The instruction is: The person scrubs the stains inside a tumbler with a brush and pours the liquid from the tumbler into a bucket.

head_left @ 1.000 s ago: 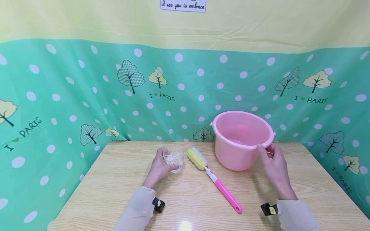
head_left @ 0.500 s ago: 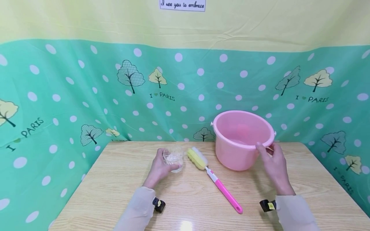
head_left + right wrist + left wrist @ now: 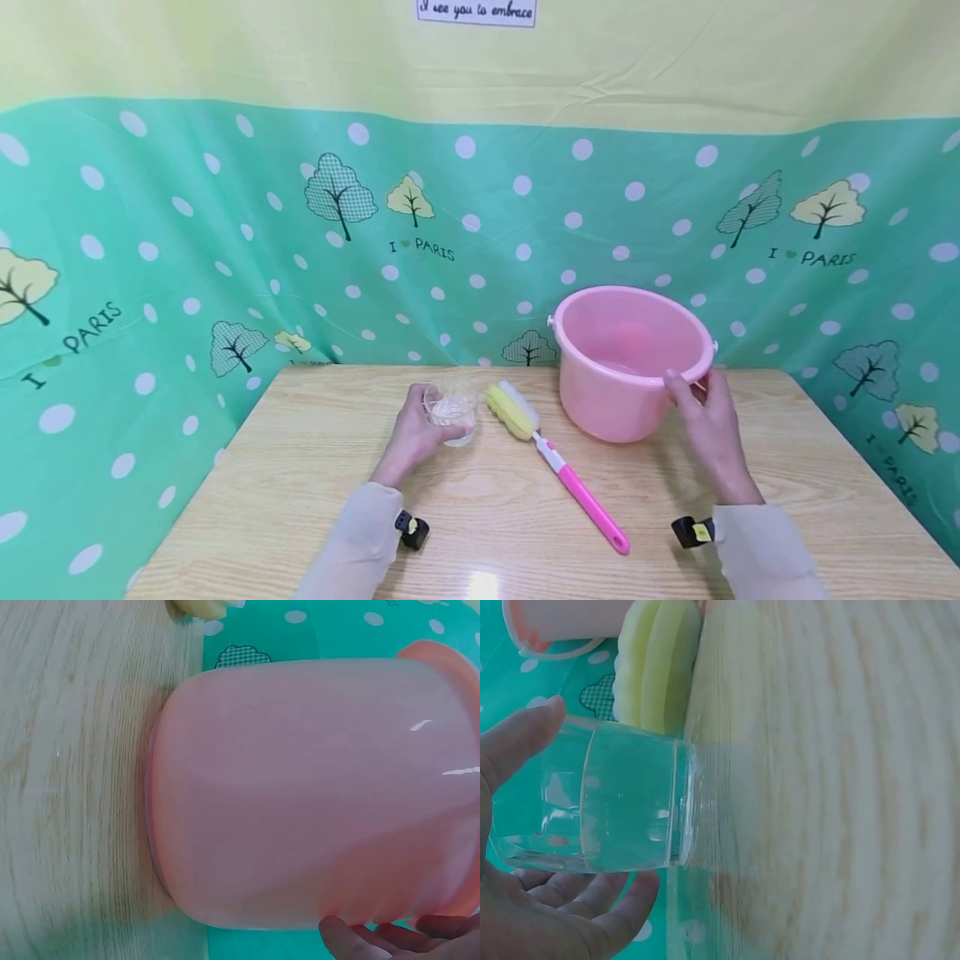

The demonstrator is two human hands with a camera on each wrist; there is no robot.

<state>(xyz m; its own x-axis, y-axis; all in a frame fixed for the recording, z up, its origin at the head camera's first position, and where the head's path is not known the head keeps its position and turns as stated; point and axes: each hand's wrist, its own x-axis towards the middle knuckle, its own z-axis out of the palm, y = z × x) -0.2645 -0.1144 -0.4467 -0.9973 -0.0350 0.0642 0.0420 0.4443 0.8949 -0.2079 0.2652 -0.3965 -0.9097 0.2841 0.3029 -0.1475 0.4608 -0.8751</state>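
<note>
My left hand holds a clear cup from its left side, thumb in front and fingers behind. In the left wrist view the cup stands upright with its base at the table. My right hand grips the rim of a pink bucket at its front right, thumb over the rim. The right wrist view shows the bucket's wall with fingertips against its side. Between the two lies a bottle brush with a yellow and white sponge head and a pink handle.
The wooden table backs onto a green and yellow cloth printed with dots and trees. The cloth also hangs along the left and right sides. The bucket stands close to the table's back edge.
</note>
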